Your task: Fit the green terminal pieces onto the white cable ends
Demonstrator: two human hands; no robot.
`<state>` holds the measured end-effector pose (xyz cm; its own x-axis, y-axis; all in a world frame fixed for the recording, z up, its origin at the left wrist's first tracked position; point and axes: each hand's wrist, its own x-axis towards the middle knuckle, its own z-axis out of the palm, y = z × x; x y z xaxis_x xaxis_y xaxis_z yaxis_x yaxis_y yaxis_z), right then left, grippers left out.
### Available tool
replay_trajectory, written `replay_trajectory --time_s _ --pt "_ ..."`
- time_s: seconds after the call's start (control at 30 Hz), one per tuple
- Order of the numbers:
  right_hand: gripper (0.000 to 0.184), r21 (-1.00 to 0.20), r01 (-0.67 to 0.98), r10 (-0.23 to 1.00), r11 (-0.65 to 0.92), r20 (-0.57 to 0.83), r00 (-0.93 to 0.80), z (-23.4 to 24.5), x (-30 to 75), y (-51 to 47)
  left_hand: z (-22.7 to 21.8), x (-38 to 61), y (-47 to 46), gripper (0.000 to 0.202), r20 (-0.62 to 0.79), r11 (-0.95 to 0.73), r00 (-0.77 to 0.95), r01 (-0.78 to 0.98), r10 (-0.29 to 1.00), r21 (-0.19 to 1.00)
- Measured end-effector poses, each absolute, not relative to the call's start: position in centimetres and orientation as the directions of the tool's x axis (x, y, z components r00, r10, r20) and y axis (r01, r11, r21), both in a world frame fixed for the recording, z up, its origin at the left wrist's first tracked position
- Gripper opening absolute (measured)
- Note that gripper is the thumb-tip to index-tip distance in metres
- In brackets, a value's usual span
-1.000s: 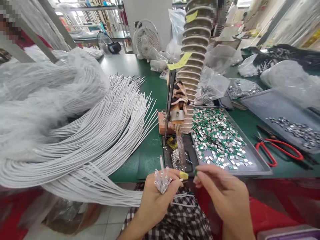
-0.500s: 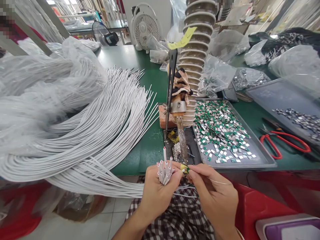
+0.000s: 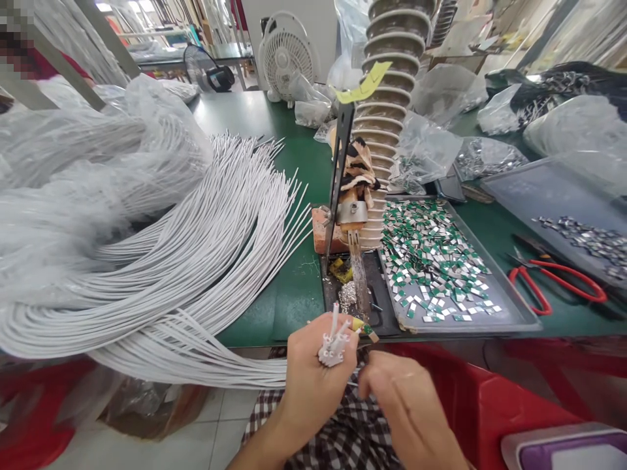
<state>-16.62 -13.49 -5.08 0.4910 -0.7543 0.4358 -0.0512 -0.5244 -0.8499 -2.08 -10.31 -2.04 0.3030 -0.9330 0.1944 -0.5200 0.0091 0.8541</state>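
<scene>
My left hand is closed around a bundle of white cables, whose cut ends stick up above the fist. A small green and silver circuit board juts out to the right at the tip of its fingers, beside a bit of yellow at the index fingertip. Just below and right of the board, apart from it, is my right hand with curled fingers. It is slightly blurred, and what it pinches is hidden. Ahead of both hands a soldering iron points down from its stand.
On the left lie many white cables, partly in plastic. A grey tray of small boards sits at the right, with red-handled pliers beside it. A ribbed hose rises behind the iron. A white fan stands farther back.
My right hand has drawn down from the board and curled its fingers. The board now shows at my left fingertips. My left fist has turned and shifted slightly right with the cable bundle.
</scene>
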Motion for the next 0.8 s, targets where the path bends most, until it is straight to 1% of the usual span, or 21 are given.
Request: replay_trajectory --time_s 0.07,0.1,0.13,0.2,0.23,0.27,0.33,0.37,0.43,0.5,0.6,0.8 --pt "0.023 -0.84 0.056 -0.722 -0.54 0.497 0.482 -4.5 -16.3 -12.9 -2.2 -2.1 -10.3 0.018 0.205 0.018 0.278 -0.553 -0.938 0.833" --pt "0.025 -0.855 0.109 -0.751 -0.507 0.501 0.43 -4.4 -16.1 -12.7 -2.1 -2.1 -10.4 0.019 0.208 0.017 0.283 -0.555 -0.936 0.832" --pt "0.028 -0.879 0.145 -0.804 -0.454 0.474 0.359 -4.3 -16.0 -12.6 -1.8 -2.1 -10.6 0.021 0.206 0.01 0.301 -0.542 -0.931 0.84" --pt "0.033 -0.914 0.176 -0.9 -0.365 0.395 0.184 -4.3 -16.1 -12.8 -1.1 -2.1 -10.9 0.024 0.133 -0.051 0.351 -0.469 -0.927 0.882" --pt "0.033 -0.923 0.148 -0.923 -0.354 0.371 0.105 -4.5 -16.1 -13.0 -0.8 -2.1 -11.1 0.025 0.091 -0.081 0.37 -0.425 -0.925 0.901" --pt "0.031 -0.922 0.088 -0.923 -0.378 0.382 0.039 -4.6 -16.2 -13.4 -0.4 -2.1 -11.2 0.025 0.056 -0.105 0.382 -0.388 -0.923 0.916" --pt "0.024 -0.869 -0.057 -0.87 -0.491 0.493 -0.027 -4.7 -16.2 -14.0 0.1 -2.2 -11.4 0.026 0.029 -0.117 0.388 -0.348 -0.921 0.93" --pt "0.021 -0.828 -0.111 -0.831 -0.55 0.555 -0.029 -4.7 -16.2 -14.2 0.3 -2.2 -11.5 0.027 0.033 -0.112 0.386 -0.348 -0.922 0.931" --pt "0.024 -0.752 -0.175 -0.764 -0.635 0.646 -0.002 -4.4 -16.0 -14.5 0.5 -2.2 -11.5 0.028 0.057 -0.093 0.378 -0.367 -0.924 0.926" --pt "0.027 -0.695 -0.226 -0.717 -0.683 0.696 0.029 -4.0 -15.6 -14.6 0.6 -2.3 -11.5 0.028 0.081 -0.073 0.369 -0.385 -0.926 0.92" --pt "0.03 -0.648 -0.29 -0.686 -0.704 0.726 0.042 -3.6 -15.2 -14.6 0.8 -2.3 -11.7 0.029 0.092 -0.052 0.357 -0.375 -0.929 0.925" --pt "0.035 -0.627 -0.282 -0.667 -0.726 0.741 0.072 -3.7 -15.1 -14.7 1.2 -2.2 -11.5 0.03 0.112 -0.04 0.358 -0.391 -0.927 0.92"
